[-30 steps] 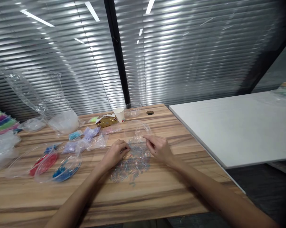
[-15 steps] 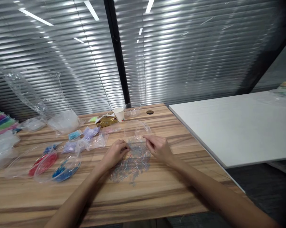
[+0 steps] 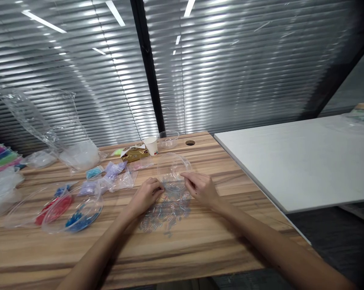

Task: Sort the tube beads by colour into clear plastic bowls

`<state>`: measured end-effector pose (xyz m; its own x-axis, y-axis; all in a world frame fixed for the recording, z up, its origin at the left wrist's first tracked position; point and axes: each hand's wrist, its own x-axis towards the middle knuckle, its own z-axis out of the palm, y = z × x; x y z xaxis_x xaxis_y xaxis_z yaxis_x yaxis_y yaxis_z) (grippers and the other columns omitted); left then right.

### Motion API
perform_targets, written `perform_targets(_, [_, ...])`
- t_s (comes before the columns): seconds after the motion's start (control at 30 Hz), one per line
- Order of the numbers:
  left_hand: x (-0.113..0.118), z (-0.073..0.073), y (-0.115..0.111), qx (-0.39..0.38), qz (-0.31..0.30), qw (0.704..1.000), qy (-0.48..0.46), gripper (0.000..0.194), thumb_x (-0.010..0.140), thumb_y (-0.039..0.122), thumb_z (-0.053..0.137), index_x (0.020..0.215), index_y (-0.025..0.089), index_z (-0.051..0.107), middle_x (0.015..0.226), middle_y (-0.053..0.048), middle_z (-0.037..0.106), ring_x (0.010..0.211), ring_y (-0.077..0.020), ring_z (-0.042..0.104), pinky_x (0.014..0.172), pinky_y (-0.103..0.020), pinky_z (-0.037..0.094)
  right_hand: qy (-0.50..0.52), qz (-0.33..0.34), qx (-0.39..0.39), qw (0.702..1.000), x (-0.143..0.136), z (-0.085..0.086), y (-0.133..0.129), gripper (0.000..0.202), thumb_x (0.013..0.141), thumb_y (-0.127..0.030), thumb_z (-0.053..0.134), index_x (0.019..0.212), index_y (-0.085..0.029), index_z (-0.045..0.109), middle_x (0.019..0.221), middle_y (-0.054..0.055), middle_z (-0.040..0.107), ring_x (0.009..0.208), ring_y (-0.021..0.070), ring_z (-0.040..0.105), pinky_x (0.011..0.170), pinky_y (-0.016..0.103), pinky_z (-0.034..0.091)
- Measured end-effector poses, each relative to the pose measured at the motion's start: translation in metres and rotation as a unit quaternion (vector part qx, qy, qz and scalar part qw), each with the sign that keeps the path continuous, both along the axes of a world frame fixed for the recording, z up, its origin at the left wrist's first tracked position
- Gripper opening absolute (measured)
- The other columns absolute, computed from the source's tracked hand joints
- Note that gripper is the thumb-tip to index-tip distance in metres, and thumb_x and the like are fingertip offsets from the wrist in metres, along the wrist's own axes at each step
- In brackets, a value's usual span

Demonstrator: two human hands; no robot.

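A round clear plastic bowl (image 3: pixel 173 158) stands on the wooden table in front of me, with small clear pieces showing through its lower part. On my side of it lies a loose pile of small clear tube-like pieces (image 3: pixel 165 215). My left hand (image 3: pixel 148 194) rests at the left edge of the pile beside the bowl, fingers curled and pinched together. Over the bowl's right side is my right hand (image 3: pixel 201 188), thumb and forefinger pinched. What either pinch holds is too small or hidden to make out.
To the left stand clear bowls with red pieces (image 3: pixel 53 207) and blue pieces (image 3: pixel 83 217). Small bags of purple beads (image 3: pixel 114 169), a gold packet (image 3: pixel 134 153), a paper cup (image 3: pixel 151 146) and another clear bowl (image 3: pixel 169 139) sit behind. A white table (image 3: pixel 290 161) adjoins at right.
The view has shifted very slightly. Both hands stay pinched in nearly the same places by the bowl and the pile.
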<state>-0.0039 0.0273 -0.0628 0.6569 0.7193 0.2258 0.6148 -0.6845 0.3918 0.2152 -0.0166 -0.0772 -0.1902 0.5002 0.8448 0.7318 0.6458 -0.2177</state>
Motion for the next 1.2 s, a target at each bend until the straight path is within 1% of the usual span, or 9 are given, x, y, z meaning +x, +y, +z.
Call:
perform_targets(0.33, [0.0015, 0.0022, -0.0016, 0.002, -0.001, 1.000, -0.004, 0.014, 0.084, 0.022, 0.049, 0.081, 0.015, 0.060, 0.085, -0.005, 0.057, 0.085, -0.0155, 0.050, 0.078, -0.026, 0.039, -0.009, -0.001, -0.004, 1.000, -0.0002, -0.0009, -0.0005, 0.020, 0.082, -0.011, 0.046, 0.095, -0.014, 0.061, 0.087, 0.003, 0.068, 0.074, 0.0122, 0.064, 0.067, 0.022, 0.048])
perform_targets(0.47, [0.0016, 0.0033, -0.0023, 0.000, -0.001, 1.000, 0.001, 0.013, 0.084, 0.022, 0.049, 0.081, 0.015, 0.060, 0.085, -0.005, 0.056, 0.085, -0.0152, 0.050, 0.078, -0.025, 0.039, -0.008, 0.000, 0.000, 1.000, -0.0004, -0.0008, -0.0006, 0.021, 0.082, -0.010, 0.046, 0.096, -0.014, 0.061, 0.087, 0.002, 0.068, 0.073, 0.0121, 0.064, 0.065, 0.022, 0.047])
perform_targets(0.83, [-0.0005, -0.0016, 0.0012, 0.016, -0.007, 1.000, 0.008, 0.016, 0.085, 0.024, 0.047, 0.082, 0.016, 0.060, 0.086, -0.005, 0.057, 0.086, -0.0158, 0.050, 0.078, -0.026, 0.039, -0.005, 0.005, -0.007, 1.000, -0.0004, 0.0005, -0.0007, 0.021, 0.082, -0.011, 0.046, 0.096, -0.014, 0.061, 0.087, 0.003, 0.068, 0.074, 0.0124, 0.064, 0.067, 0.023, 0.048])
perform_targets(1.2, [0.0002, -0.0008, 0.0005, 0.009, -0.001, 1.000, 0.007, 0.015, 0.084, 0.023, 0.048, 0.081, 0.015, 0.060, 0.086, -0.005, 0.057, 0.086, -0.0156, 0.051, 0.078, -0.026, 0.040, -0.011, 0.002, -0.007, 1.000, -0.0005, -0.0002, -0.0010, 0.021, 0.083, -0.012, 0.045, 0.095, -0.014, 0.061, 0.086, 0.003, 0.068, 0.072, 0.0123, 0.063, 0.065, 0.023, 0.047])
